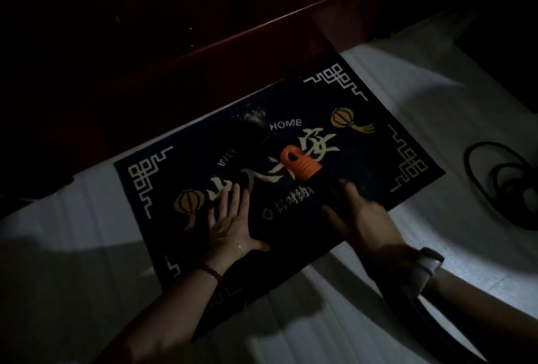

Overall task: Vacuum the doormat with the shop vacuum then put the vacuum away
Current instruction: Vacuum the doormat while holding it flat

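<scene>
Dim light. Left hand (233,222) flat on the doormat (291,189), fingers straight and spread, pressing its near-left part. Mid-mat, orange vacuum nozzle (297,166) touching the pile. Right hand (361,218) curled round the dark hose (407,299) behind it. Right of the mat, looped black cord (500,183) on pale floor (436,101).

I am looking down at a dark doormat (291,177) lying on a pale floor (436,119), in dim light. My left hand (233,224) is pressing flat on the mat with fingers spread, beside a printed lantern. My right hand (361,218) is gripping the black vacuum hose (407,305) just behind its orange collar (300,164), and the nozzle end is lying on the mat's middle, near the word HOME. A dark cord (500,177) is lying looped on the floor to the right, and a dark red door (233,43) is standing along the mat's far edge.
</scene>
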Motion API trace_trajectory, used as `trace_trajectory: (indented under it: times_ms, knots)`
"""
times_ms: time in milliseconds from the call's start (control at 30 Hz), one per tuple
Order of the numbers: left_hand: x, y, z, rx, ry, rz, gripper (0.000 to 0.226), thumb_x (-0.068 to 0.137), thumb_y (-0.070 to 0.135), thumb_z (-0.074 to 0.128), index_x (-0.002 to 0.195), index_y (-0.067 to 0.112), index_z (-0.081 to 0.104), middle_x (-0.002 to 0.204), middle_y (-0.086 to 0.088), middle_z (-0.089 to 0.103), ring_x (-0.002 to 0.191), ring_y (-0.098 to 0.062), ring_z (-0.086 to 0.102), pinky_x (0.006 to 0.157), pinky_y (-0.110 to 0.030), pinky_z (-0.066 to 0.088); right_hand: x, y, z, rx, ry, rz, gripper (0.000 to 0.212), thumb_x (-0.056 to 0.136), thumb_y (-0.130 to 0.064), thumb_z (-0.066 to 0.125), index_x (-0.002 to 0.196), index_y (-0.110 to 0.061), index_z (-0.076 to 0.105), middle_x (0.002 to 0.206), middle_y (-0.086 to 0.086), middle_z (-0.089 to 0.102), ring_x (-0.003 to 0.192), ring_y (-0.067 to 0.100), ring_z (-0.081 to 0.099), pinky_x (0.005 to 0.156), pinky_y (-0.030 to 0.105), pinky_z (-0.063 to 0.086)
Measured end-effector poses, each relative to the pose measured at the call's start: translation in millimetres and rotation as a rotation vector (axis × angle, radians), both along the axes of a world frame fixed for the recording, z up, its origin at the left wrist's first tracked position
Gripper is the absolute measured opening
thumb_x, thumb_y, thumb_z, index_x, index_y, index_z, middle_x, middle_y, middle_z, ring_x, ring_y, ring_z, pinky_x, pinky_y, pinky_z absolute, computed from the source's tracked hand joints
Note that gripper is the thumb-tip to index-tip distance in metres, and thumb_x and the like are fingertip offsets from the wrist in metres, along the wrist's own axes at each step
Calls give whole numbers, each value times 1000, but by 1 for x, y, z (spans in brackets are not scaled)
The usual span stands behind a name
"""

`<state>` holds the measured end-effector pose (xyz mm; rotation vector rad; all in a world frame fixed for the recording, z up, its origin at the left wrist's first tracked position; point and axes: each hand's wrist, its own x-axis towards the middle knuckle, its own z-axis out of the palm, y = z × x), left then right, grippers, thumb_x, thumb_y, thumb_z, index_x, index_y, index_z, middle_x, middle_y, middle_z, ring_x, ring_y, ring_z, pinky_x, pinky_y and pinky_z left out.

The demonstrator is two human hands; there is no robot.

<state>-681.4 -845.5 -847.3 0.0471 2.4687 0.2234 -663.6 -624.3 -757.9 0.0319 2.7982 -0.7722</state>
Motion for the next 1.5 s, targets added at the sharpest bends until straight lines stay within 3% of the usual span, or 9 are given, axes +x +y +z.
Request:
trace_trajectory:
  times_ms: [167,400,500,633,733,867,1067,1300,1500]
  knots:
    - [1,1,-1,4,8,5,130,60,60,72,142,24,-22,151,3,-30,138,-20,-29,114,-48,-3,-33,24,3,-54,31,-333,53,90,-30,52,134,-9,33,107,27,62,89,39,61,70,37,44]
    - [0,1,-1,-8,-11,16,131,59,60,73,142,24,-23,152,1,-27,139,-22,-27,114,-47,-4,11,-24,-6,5,-72,181,54,91,-44,43,137,-24,22,101,2,63,80,19,62,69,31,52]
    - [2,0,-2,1,15,7,129,61,59,72,143,22,-20,151,2,-29,138,-20,-28,115,-47,-3,-15,-3,-5,-69,-22,-28,49,91,-38,47,134,-20,31,87,0,57,62,13,53,56,24,42]
    - [1,1,-2,4,5,9,130,60,60,72,143,22,-21,150,2,-31,137,-20,-30,114,-47,-4,-42,17,0,-82,22,-267,50,91,-33,49,133,-14,32,103,16,63,72,22,57,61,29,44]
    - [-1,2,-1,-5,-9,11,129,61,60,72,143,22,-20,151,1,-30,137,-21,-30,114,-47,-4,-25,-13,-2,-108,-53,-58,52,92,-37,47,136,-20,26,91,1,61,66,12,59,52,16,41]
    - [-1,2,1,-6,-14,12,130,61,58,72,141,25,-24,152,1,-27,139,-22,-27,114,-49,-3,-10,-32,-8,50,-21,148,55,92,-44,42,138,-23,22,103,6,63,83,23,63,66,28,46]
    - [2,1,0,-72,-52,70,132,56,67,70,140,32,-25,147,-5,-38,133,-34,-35,107,-62,-10,-55,11,1,-56,21,-319,51,91,-38,49,133,-15,31,101,17,62,75,28,58,65,31,43]
    - [-1,-1,-2,-63,-68,86,135,55,67,71,141,24,-24,148,-7,-36,134,-35,-33,109,-62,-3,-22,-39,-10,46,-33,166,55,92,-43,43,138,-21,21,108,11,62,87,30,62,71,37,50]
    - [2,-4,-2,-17,-71,87,133,56,67,70,141,26,-25,148,-4,-35,135,-32,-33,110,-60,-6,-71,8,-6,-26,-10,-295,52,91,-41,47,134,-16,29,109,22,62,94,38,60,78,42,47]
